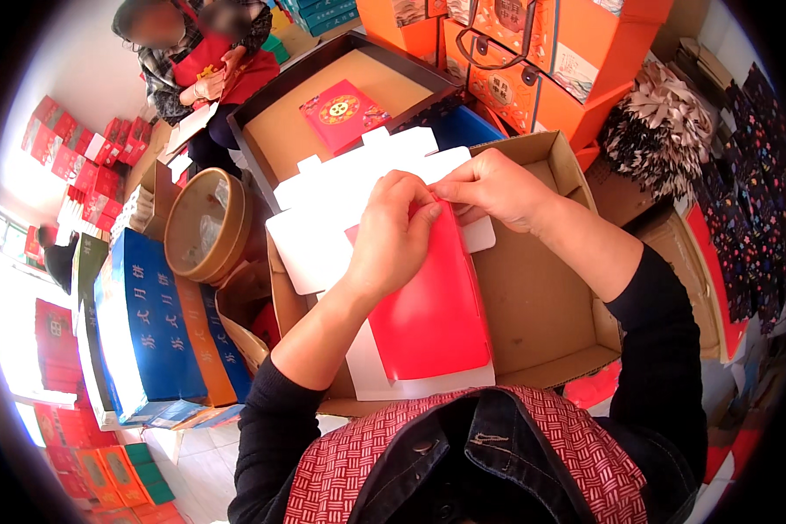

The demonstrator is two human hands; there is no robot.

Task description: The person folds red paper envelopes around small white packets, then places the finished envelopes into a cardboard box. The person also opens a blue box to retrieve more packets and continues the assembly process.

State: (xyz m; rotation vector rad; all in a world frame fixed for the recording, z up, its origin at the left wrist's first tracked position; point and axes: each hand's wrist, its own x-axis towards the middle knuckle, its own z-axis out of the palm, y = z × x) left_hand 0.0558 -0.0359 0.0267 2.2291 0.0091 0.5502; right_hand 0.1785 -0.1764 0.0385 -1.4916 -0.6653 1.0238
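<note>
A flat carton blank (428, 306), red on one panel and white on its unfolded flaps, lies over an open brown cardboard box (541, 306). My left hand (395, 229) is closed at the top edge of the red panel, thumb and fingers pressed on the card. Beside it, my right hand (498, 190) pinches the same edge near the corner, fingertips almost touching the left ones. White flaps (323, 236) with small tabs spread out beyond both hands. The fingertips hide part of the fold between them.
Beyond the blank, a dark-rimmed tray (262, 109) holds a red printed box (342, 113). Orange gift boxes (533, 87) stack at the far right. On the left are a round tub (203, 223) and blue boxes (148, 306). A co-worker (201, 65) in a red apron sits at the far left.
</note>
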